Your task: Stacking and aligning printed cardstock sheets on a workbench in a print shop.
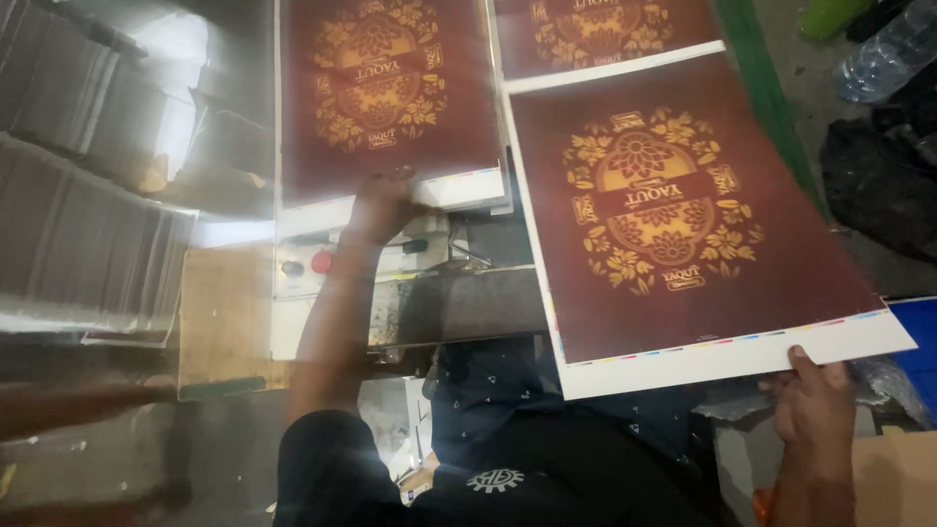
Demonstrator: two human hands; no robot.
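The right hand (815, 400) pinched the white bottom edge of a big dark-red printed sheet (673, 224) w/ gold flowers, held out flat. The left hand (383, 203) pressed down on another red sheet (386, 93) lying on the machine (390, 259); can't tell if its fingers were closed. The held sheet could sag & bend, since only one corner was gripped. The left arm looked blurry. Paper stacks (78, 146) at the left were hard to make out.

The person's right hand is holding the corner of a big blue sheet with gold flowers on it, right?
Not blue. In the head view the right hand holds the corner of a dark red printed sheet with a gold flower pattern and a white border.
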